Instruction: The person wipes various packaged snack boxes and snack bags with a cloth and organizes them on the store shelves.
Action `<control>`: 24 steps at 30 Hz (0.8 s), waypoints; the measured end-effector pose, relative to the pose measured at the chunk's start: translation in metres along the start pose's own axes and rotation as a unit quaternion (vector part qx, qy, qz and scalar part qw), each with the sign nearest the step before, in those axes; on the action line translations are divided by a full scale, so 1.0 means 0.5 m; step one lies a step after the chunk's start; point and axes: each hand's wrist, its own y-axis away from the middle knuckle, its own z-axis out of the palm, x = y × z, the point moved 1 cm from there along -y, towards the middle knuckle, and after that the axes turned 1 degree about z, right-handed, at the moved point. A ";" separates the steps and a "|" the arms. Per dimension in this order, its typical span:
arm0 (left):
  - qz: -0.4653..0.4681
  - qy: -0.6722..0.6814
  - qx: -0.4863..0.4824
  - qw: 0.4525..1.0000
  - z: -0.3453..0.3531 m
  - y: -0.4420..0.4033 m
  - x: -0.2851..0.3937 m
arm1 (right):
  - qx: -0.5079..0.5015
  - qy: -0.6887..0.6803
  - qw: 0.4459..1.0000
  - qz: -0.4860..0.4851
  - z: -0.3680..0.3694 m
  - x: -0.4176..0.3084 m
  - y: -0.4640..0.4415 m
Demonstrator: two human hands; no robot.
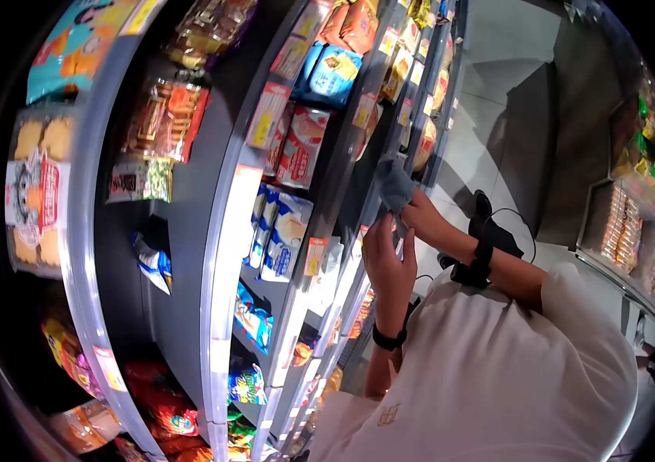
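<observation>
My right hand (417,209) is closed on a bunched grey cloth (396,185) beside the front edges of the shelves. Just below it in the view, my left hand (390,258) is raised near a shelf edge, its fingers and thumb bent toward each other around something small and pale that I cannot make out. Both wrists wear black bands. Near the hands, the shelf (316,250) carries price labels, blue-and-white packets (286,237) and a red-and-white pack (303,146).
More shelving on the left holds a tray of round pastries (38,142), a red-edged snack pack (165,121) and a blue-white packet (153,264). Shelf edges run close to the arms. At the right, a display case (624,289) holds packaged snacks. Dark shoes stand on the tiled floor (485,108).
</observation>
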 end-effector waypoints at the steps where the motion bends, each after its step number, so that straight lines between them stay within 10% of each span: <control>1: 0.006 0.001 -0.005 1.000 0.006 -0.007 0.002 | -0.004 -0.027 0.996 0.088 -0.011 -0.010 0.000; 24: -0.091 -0.024 0.007 0.996 0.239 -0.243 0.039 | -0.090 0.003 0.991 0.097 -0.218 -0.034 -0.241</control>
